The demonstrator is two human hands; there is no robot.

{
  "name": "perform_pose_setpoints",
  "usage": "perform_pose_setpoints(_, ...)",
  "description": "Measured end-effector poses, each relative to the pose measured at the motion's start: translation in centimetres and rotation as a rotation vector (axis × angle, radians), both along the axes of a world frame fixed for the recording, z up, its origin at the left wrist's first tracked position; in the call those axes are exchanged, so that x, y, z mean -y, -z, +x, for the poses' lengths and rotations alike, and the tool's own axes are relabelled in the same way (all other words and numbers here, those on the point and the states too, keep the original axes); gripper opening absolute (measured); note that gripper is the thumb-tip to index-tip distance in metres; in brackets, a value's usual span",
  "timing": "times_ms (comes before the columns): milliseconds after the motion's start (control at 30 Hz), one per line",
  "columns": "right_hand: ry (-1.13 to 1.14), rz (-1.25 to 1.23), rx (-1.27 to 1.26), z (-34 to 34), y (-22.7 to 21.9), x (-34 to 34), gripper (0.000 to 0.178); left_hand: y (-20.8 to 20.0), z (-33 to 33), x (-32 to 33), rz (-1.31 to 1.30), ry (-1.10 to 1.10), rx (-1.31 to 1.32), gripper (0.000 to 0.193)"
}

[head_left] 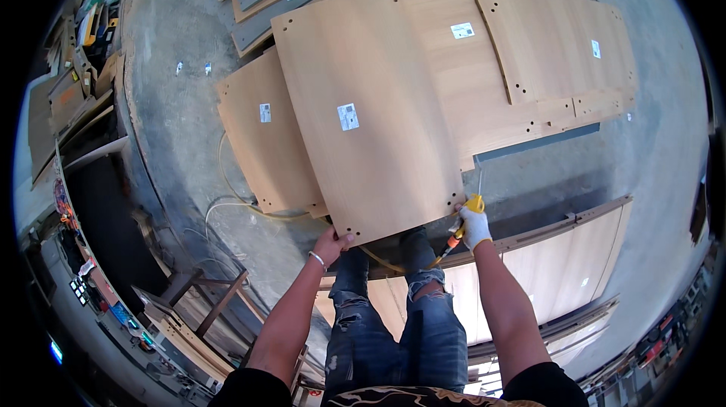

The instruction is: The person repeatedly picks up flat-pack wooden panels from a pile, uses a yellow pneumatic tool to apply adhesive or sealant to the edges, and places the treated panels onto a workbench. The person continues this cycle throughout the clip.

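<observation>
A large light-wood panel [363, 157] with a white label [348, 116] and dark holes at its corners lies across the pile before me. My left hand [330, 246], bare and with a white band at the wrist, grips its near left corner, thumb on top and the other fingers hidden below. My right hand [475, 230], in a white glove, is closed round a yellow air blow gun [474, 203] at the near right corner. The gun's thin nozzle points away from me, and an orange fitting joins it to a yellow hose [393, 265]. Whether the glove also touches the panel I cannot tell.
More drilled panels lie beneath and beside it, one at the left [265, 157] and one at the right [556, 48]. A panel stack [563, 263] sits close behind my legs. Hose [221, 203] loops over the concrete floor at left, near a wooden frame [219, 305].
</observation>
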State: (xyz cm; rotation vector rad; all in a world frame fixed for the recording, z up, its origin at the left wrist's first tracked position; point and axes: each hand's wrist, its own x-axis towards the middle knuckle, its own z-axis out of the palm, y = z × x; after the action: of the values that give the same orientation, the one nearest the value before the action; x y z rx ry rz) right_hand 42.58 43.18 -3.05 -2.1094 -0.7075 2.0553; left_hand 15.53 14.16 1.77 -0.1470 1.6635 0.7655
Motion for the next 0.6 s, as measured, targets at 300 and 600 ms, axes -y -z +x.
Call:
perform_pose_setpoints(300, -0.292, -0.244, 0.033, -9.3, 0.4, 9.1, 0.013, -13.9, -5.1, 3.8, -0.039, 0.148, -0.238, 0.03)
perform_pose_setpoints(600, -0.235, -0.202, 0.022, -12.5, -1.9, 9.9, 0.013, -12.2, -10.8, -6.1, 0.016, -0.044, -0.43, 0.039)
